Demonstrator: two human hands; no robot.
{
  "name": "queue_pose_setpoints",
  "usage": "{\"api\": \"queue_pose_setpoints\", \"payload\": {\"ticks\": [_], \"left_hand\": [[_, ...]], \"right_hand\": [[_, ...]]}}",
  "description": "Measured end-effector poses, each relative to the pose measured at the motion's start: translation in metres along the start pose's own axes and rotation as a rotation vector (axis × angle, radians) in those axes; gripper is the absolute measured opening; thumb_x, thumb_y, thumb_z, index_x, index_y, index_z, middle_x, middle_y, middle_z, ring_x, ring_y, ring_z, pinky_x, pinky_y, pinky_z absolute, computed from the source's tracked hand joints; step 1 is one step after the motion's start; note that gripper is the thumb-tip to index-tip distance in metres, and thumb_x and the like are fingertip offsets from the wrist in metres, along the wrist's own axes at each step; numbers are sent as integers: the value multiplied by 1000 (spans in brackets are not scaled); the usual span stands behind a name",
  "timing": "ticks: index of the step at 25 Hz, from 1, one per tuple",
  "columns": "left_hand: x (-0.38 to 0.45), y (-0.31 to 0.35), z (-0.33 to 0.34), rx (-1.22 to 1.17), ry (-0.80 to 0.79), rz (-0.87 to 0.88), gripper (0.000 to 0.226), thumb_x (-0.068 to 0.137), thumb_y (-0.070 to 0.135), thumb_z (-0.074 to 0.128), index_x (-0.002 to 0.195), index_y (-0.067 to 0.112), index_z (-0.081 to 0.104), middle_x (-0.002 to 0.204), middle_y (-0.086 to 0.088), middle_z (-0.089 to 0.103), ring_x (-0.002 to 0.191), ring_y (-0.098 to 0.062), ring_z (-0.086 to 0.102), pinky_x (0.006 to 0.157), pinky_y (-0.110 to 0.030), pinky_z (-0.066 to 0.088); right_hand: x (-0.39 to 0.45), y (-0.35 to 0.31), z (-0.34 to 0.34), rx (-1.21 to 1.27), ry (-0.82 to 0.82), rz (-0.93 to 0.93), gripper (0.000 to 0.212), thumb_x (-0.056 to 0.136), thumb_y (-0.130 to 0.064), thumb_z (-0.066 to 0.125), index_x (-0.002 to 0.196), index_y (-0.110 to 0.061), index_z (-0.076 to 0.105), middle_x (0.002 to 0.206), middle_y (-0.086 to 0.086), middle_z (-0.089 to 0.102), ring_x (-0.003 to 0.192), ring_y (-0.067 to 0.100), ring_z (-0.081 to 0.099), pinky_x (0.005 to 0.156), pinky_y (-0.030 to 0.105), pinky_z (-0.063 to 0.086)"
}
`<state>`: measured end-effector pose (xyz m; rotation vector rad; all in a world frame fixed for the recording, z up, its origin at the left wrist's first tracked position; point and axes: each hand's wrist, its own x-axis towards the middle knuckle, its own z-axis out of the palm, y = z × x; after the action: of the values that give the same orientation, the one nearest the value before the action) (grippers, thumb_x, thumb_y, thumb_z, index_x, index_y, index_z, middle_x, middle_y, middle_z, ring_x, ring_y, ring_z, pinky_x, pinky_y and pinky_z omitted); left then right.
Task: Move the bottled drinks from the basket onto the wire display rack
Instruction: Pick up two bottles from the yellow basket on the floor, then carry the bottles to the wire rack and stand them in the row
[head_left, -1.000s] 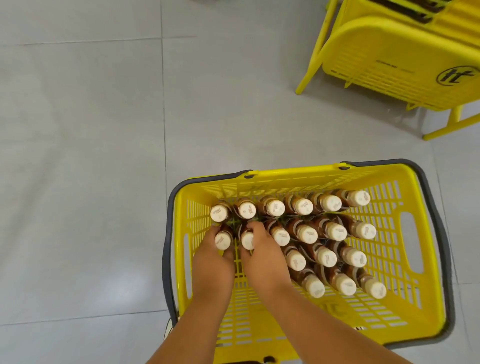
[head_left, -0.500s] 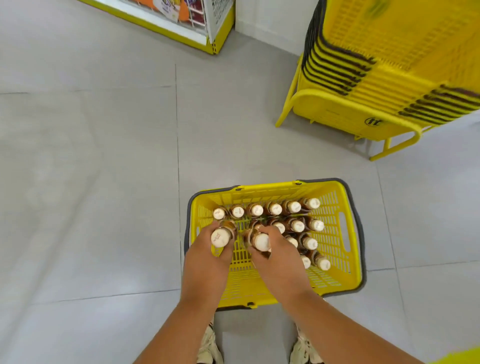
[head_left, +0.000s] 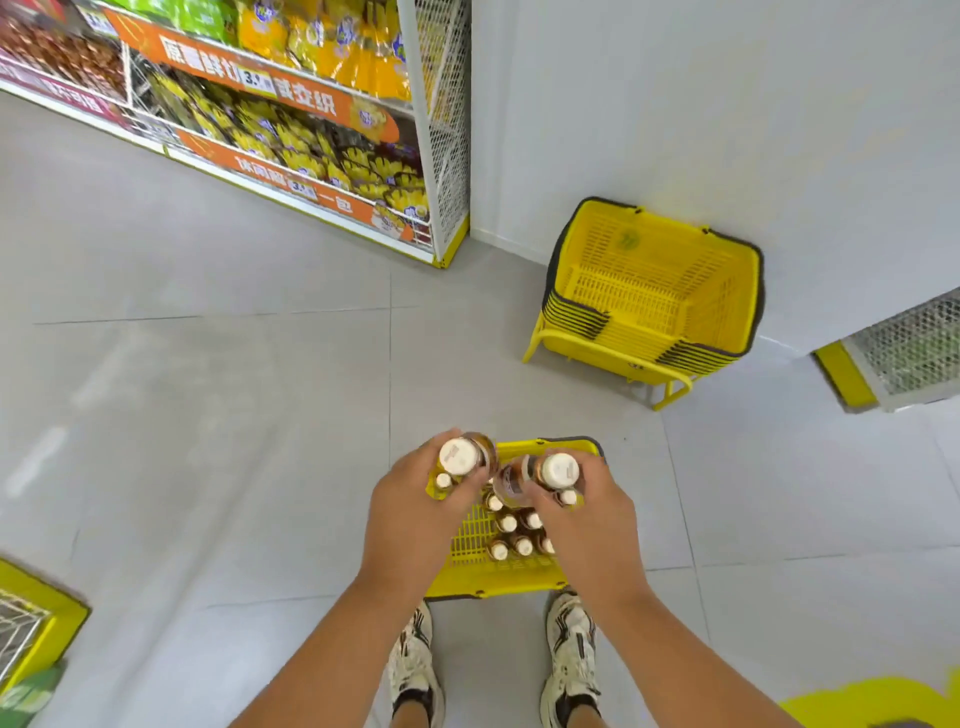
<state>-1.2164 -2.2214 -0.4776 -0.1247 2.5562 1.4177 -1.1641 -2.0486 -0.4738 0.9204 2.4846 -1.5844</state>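
Both hands have risen out of the basket (head_left: 470, 582) since a moment ago, each bringing a bottle up with it, and the view now takes in far more of the shop floor. Left hand (head_left: 415, 512) has its grip curled round one bottle (head_left: 460, 456), white cap facing up; right hand (head_left: 587, 512) has its grip curled round a second bottle (head_left: 558, 470), also cap up. A brown bottle body shows just left of that cap, but I cannot tell whether it is a separate bottle in the same hand. Both held bottles hang above the yellow basket, which sits on the floor just ahead of two sneakers (head_left: 569, 652). About nine capped bottles (head_left: 506, 522) can be counted standing in the basket between and under the hands; more may be hidden. One stack of yellow baskets (head_left: 649, 291) stands on its frame against the white wall, well apart to the right. One wire display rack (head_left: 291, 130) with snack packets and orange banners stands at upper left.
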Motion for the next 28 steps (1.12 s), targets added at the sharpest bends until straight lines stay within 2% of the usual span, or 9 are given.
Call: {"api": "queue_pose_setpoints", "payload": {"ticks": [3, 6, 9, 11, 14, 17, 21, 25, 28], "left_hand": [[-15, 71, -38, -66, 20, 115, 31, 83, 31, 83, 104, 45, 66, 107, 23, 69, 107, -1, 63, 94, -30, 52], [-37, 130, -76, -85, 20, 201, 31, 84, 29, 82, 109, 40, 66, 109, 22, 67, 109, -7, 63, 96, -38, 53], [-58, 177, -121, -155, -1, 226, 35, 82, 30, 84, 109, 45, 68, 108, 24, 71, 108, -2, 67, 98, -36, 54], [-68, 205, -149, -170, 5, 258, 31, 78, 36, 84, 103, 47, 69, 102, 22, 74, 102, -3, 69, 94, -36, 56], [-82, 243, -190, -191, 41, 289, 26, 82, 27, 83, 98, 44, 70, 94, 21, 75, 93, -1, 70, 86, -33, 57], [-93, 270, -227, -188, 94, 313, 28, 88, 23, 79, 107, 41, 69, 95, 21, 75, 90, -2, 70, 84, -31, 53], [-112, 295, -260, -247, 248, 319, 35, 82, 30, 83, 111, 42, 68, 102, 21, 75, 95, -7, 70, 86, -32, 52], [-153, 305, -276, -289, 411, 295, 39, 81, 29, 81, 109, 52, 67, 105, 20, 75, 95, -7, 71, 91, -36, 54], [-193, 301, -296, -303, 527, 234, 41, 88, 19, 79, 105, 55, 68, 105, 20, 75, 97, -7, 71, 95, -37, 54]], "right_hand": [[-26, -62, -42, 28, 34, -114, 27, 84, -30, 83, 96, -46, 65, 97, -26, 70, 96, -7, 64, 78, 11, 48], [-55, -122, -84, 28, 49, -239, 47, 84, -25, 82, 96, -65, 60, 101, -37, 68, 102, -11, 63, 85, 9, 47], [-76, -177, -115, 61, 79, -343, 39, 82, -26, 85, 108, -49, 67, 106, -29, 71, 106, -6, 65, 91, 19, 52], [-86, -215, -131, 75, 62, -404, 34, 81, -24, 85, 104, -42, 69, 103, -25, 72, 102, -3, 67, 88, 23, 53], [-103, -274, -150, 83, 12, -503, 38, 81, -17, 85, 97, -46, 67, 96, -32, 71, 91, -8, 67, 79, 10, 49], [-114, -316, -161, 127, -63, -564, 30, 80, -17, 84, 101, -36, 72, 93, -29, 73, 87, -7, 69, 75, 9, 49], [-121, -353, -172, 200, -182, -635, 32, 77, -15, 86, 101, -34, 75, 96, -15, 78, 91, 9, 75, 83, 27, 58], [-128, -382, -179, 161, -399, -731, 35, 77, -11, 86, 91, -41, 77, 93, -16, 78, 84, 1, 72, 76, 14, 53], [-147, -404, -166, 121, -573, -784, 28, 78, -11, 86, 95, -33, 79, 90, -14, 78, 82, -1, 70, 73, 10, 51]]}}
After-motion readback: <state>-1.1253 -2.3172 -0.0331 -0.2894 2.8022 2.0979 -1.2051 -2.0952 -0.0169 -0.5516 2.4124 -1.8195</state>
